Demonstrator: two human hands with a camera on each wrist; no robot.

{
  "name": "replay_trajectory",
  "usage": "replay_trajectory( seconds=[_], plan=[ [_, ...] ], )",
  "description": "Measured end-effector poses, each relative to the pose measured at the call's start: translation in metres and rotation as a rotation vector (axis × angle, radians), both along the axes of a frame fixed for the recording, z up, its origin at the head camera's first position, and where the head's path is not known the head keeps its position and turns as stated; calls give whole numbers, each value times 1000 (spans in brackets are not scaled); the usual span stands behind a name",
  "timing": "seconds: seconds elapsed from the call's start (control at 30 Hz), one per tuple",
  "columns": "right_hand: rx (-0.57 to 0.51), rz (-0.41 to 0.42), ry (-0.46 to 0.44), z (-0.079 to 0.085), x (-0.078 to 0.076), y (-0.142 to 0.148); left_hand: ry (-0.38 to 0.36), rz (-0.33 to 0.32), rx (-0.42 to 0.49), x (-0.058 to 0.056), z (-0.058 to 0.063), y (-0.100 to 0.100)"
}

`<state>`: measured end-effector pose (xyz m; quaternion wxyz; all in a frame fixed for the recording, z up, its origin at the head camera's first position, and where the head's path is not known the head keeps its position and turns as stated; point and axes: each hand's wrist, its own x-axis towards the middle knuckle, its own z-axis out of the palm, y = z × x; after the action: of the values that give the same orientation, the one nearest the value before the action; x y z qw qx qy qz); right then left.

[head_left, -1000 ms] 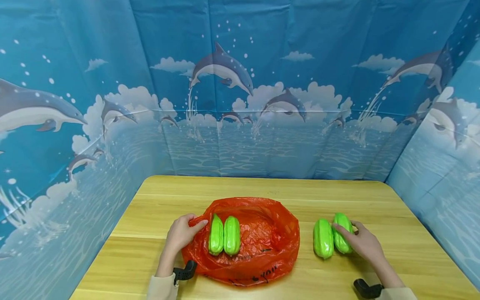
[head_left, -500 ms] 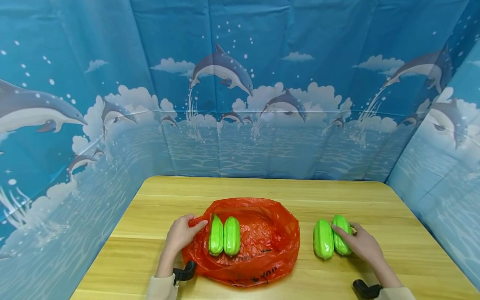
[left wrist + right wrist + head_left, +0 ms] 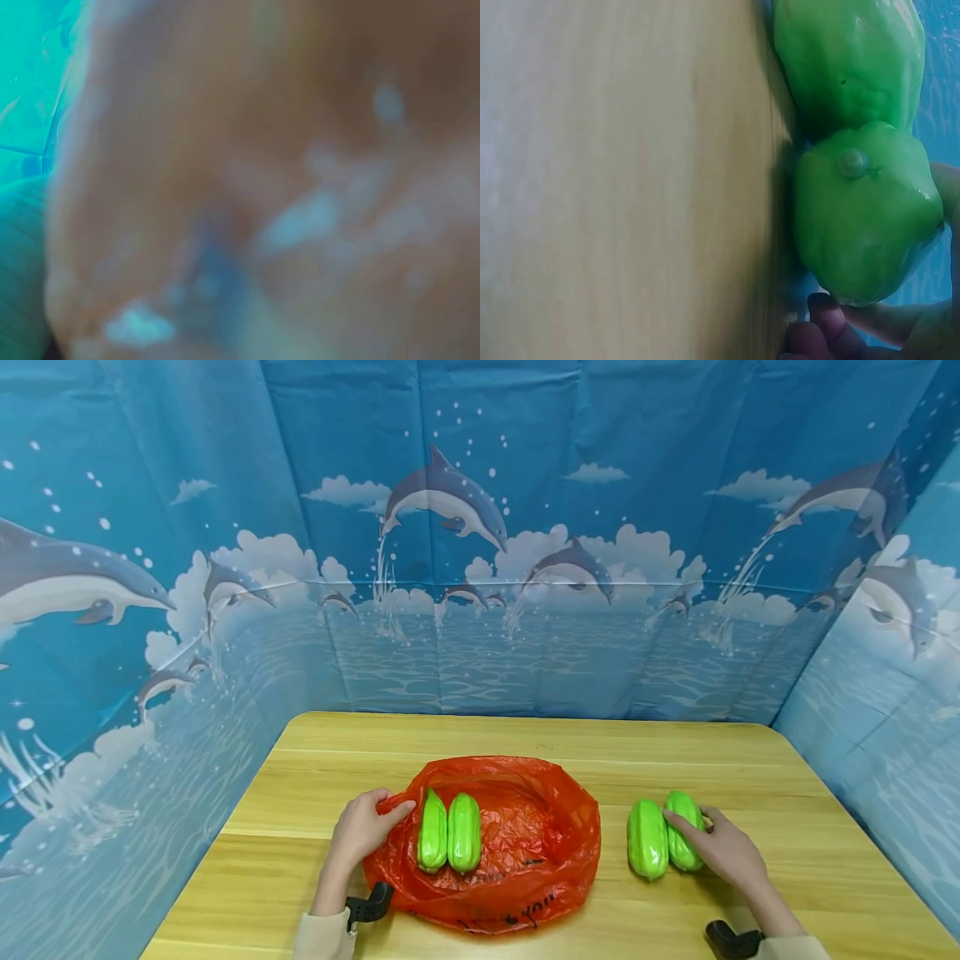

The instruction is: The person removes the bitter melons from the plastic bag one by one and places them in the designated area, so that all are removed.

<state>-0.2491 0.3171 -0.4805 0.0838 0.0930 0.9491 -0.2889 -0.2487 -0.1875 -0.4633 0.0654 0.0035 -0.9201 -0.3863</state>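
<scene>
A red plastic bag [image 3: 517, 835] lies spread with its mouth facing up, dark lettering on its near side. Inside, at the left, two glossy green oblong fruits [image 3: 464, 833] lie side by side. My left hand [image 3: 362, 828] pinches the bag's left rim, thumb on the inner side. At the right, my right hand [image 3: 723, 852] holds another green oblong fruit [image 3: 681, 835], thumb at its left and fingers at its right. Touching that one is a similar fruit [image 3: 647, 839]. In the right wrist view, the held fruit [image 3: 866, 217] shows a stem nub, with fingertips [image 3: 829, 315] beneath it.
Everything lies on a wooden table [image 3: 300, 777] with rounded far corners. A blue dolphin-print curtain [image 3: 480, 635] hangs behind and along both sides. Blur fills most of the left wrist view.
Over the first half second, my right hand and its fruit shift slightly toward me, beside the other fruit. The left hand and bag stay put.
</scene>
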Motion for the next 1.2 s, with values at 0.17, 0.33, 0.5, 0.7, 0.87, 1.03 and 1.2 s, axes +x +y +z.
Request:
replay_trajectory(
  seconds=[0.17, 0.33, 0.5, 0.7, 0.87, 1.03, 1.2],
  plan=[
    [7, -2, -14, 0, 0, 0, -1, 2, 0, 0, 0, 0],
    [14, 7, -27, 2, 1, -1, 1, 0, -3, 0, 0, 1],
    [14, 12, -37, 2, 3, -1, 1, -6, 1, 0, 0, 1],
    [15, 11, -37, 0, 4, 0, 6, -7, -6, 1, 0, 1],
    [16, 4, -29, -2, 3, 1, 8, -5, -10, 0, 0, 1],
    [20, -5, -25, -2, 1, 1, 4, -2, -6, 0, 1, 0],
    [13, -7, -18, -1, 0, 2, 8, 1, -5, 0, 1, 0]
  ],
)
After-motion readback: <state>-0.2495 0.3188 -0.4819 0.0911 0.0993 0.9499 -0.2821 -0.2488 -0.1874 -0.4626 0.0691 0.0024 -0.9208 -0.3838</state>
